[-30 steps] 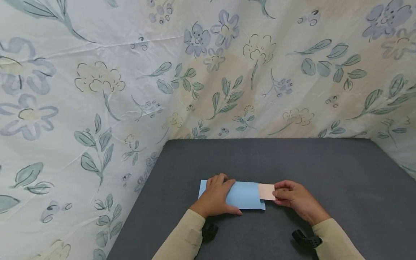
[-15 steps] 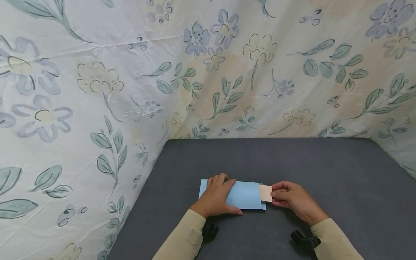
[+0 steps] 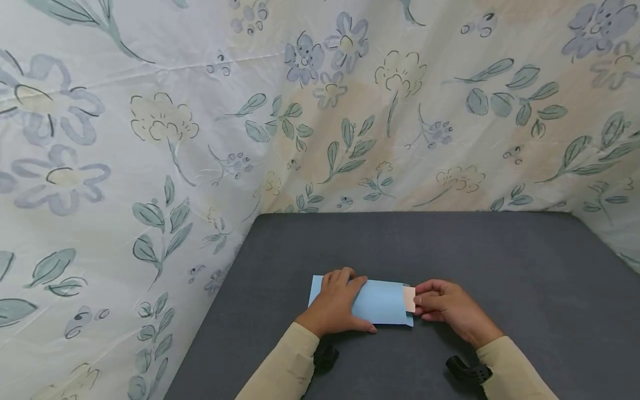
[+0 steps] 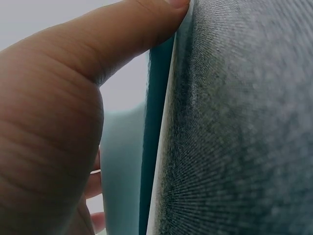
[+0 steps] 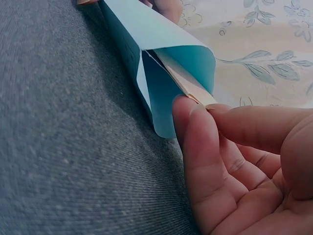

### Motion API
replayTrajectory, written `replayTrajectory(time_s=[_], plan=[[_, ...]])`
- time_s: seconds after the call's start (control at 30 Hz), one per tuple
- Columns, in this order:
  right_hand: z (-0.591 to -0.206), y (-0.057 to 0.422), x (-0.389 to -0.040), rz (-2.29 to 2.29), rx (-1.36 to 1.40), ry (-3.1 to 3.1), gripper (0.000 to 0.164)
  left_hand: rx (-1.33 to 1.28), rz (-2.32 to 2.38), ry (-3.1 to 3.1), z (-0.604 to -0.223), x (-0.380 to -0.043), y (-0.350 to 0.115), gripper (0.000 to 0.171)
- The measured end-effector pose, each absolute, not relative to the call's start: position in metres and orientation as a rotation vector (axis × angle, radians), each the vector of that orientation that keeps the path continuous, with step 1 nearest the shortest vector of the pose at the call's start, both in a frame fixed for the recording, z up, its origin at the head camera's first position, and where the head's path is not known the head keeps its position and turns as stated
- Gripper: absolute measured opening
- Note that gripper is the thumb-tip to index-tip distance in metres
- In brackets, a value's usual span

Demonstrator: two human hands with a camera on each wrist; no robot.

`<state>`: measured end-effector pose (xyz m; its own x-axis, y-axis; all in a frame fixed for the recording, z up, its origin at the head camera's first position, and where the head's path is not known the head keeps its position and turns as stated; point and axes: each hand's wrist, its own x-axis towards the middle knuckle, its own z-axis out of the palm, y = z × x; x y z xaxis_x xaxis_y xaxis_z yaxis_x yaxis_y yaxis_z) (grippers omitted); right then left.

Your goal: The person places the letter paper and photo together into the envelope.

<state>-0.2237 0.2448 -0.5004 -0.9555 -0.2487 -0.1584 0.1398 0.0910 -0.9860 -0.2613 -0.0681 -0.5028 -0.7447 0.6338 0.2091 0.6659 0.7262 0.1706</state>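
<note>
A light blue paper envelope [image 3: 382, 303] lies on the dark table, its opening to the right. Across it my left hand [image 3: 336, 305] grips, fingers at the far edge and thumb at the near edge. In the left wrist view the thumb [image 4: 142, 29] presses along the envelope's side [image 4: 122, 171]. My right hand [image 3: 450, 308] pinches the end of a pale pink folded paper [image 3: 409, 299] between thumb and fingertips. Most of that paper is hidden inside the envelope. The right wrist view shows the envelope's mouth [image 5: 183, 51] gaping around the folded paper [image 5: 178, 78].
A dark grey table [image 3: 500, 261] extends around the hands. Behind it and at the left hangs a flowered cloth [image 3: 320, 111]. Black straps [image 3: 467, 369] sit at both wrists, beside beige sleeves [image 3: 515, 366].
The right hand has moved left, sliding the pink paper deeper into the envelope, so less of it shows. The left hand and envelope have shifted slightly right.
</note>
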Motion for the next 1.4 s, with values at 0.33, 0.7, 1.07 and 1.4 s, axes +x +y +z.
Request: replayTrajectory(time_s=[0.33,0.7,1.07,1.4], plan=[[-0.505,0.247,-0.222,-1.949,-0.097,2.075,0.038,-1.054,-0.297,-2.765,-0.501,-0.251,-0.062,0.112],[-0.506,0.244,-0.223,-1.976,-0.129,2.047,0.032,-1.071,-0.297,-2.742,-0.502,-0.249,-0.058,0.113],[-0.507,0.247,-0.230,-1.984,-0.164,2.035,0.029,-1.057,-0.258,-2.715,-0.500,-0.249,-0.050,0.112],[-0.508,0.255,-0.243,-2.002,-0.114,2.077,0.025,-1.026,-0.245,-2.703,-0.503,-0.254,-0.035,0.113]])
